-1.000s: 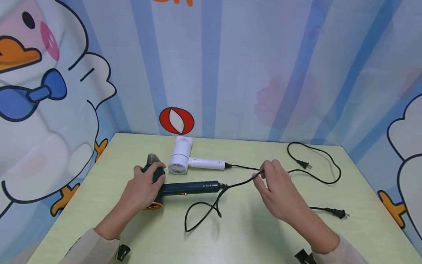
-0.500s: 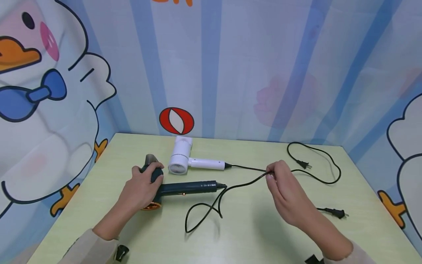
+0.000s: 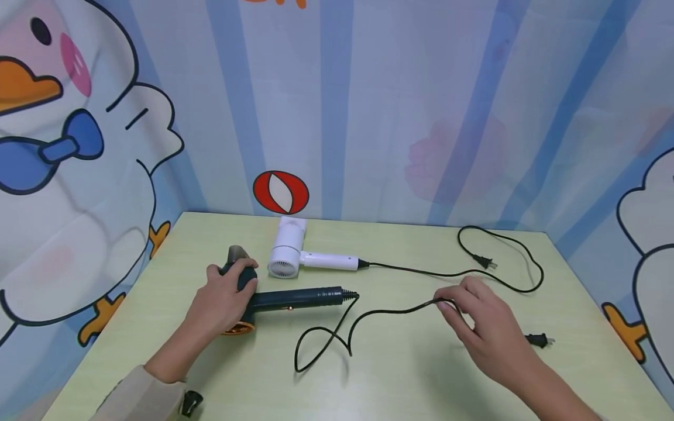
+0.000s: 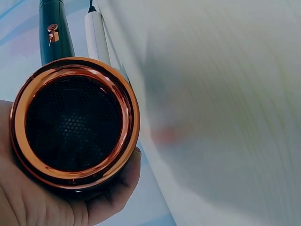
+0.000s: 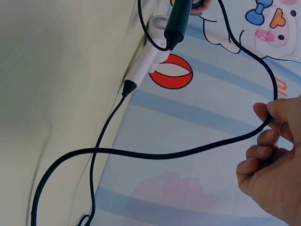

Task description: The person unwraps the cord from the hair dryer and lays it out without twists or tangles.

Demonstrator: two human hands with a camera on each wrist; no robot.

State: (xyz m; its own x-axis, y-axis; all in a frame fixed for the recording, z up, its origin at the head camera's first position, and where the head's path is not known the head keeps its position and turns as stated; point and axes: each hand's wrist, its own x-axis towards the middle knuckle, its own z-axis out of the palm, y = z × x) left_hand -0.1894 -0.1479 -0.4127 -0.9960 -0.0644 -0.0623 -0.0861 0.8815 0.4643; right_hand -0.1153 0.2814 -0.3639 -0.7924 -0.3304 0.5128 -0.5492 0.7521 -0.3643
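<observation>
My left hand (image 3: 223, 298) grips the head of a dark green hair dryer (image 3: 297, 298), its handle pointing right. In the left wrist view the fingers curl round the body behind the copper-coloured rim (image 4: 134, 117) of the dryer's round mesh end. My right hand (image 3: 489, 327) pinches the dryer's black cord (image 3: 392, 311) between thumb and fingertips, and the right wrist view shows the cord (image 5: 160, 156) bending through that pinch. Between the two hands the cord runs in a loose crossed loop. Its plug (image 3: 538, 340) shows just beyond the right hand.
Behind the green dryer lies a white hair dryer (image 3: 329, 261) on the pale table (image 3: 368, 386). Its black cord curves right to a two-pin plug (image 3: 484, 261) near the back right. A printed cartoon curtain (image 3: 368, 105) hangs behind the table.
My right hand has moved right and nearer to me, drawing the pinched cord away from the white dryer's cord. The left hand and green dryer have shifted only slightly left.
</observation>
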